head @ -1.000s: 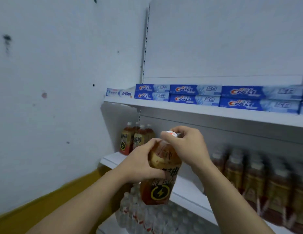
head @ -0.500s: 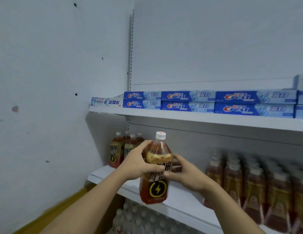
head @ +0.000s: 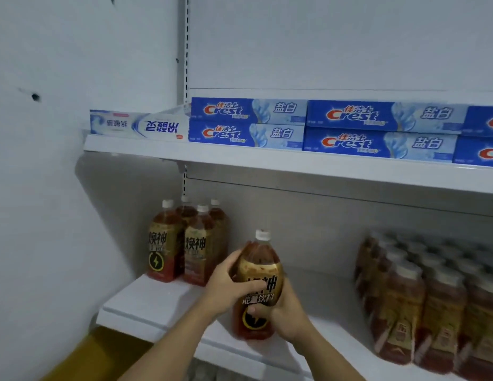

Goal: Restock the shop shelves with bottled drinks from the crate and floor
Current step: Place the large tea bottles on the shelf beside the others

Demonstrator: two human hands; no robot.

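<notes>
I have the left hand [head: 227, 287] wrapped round the left side of a clear plastic bottle of amber drink with a white cap [head: 260, 259], and the right hand [head: 286, 312] gripping its lower right side. The bottle is upright over the near edge of the lower white shelf [head: 146, 306]; I cannot tell if its base touches. Four matching bottles [head: 185, 243] stand far left and shrink-wrapped packs of bottles [head: 421, 306] sit right. Blue toothpaste boxes [head: 377, 130] line the upper white shelf [head: 267, 163].
</notes>
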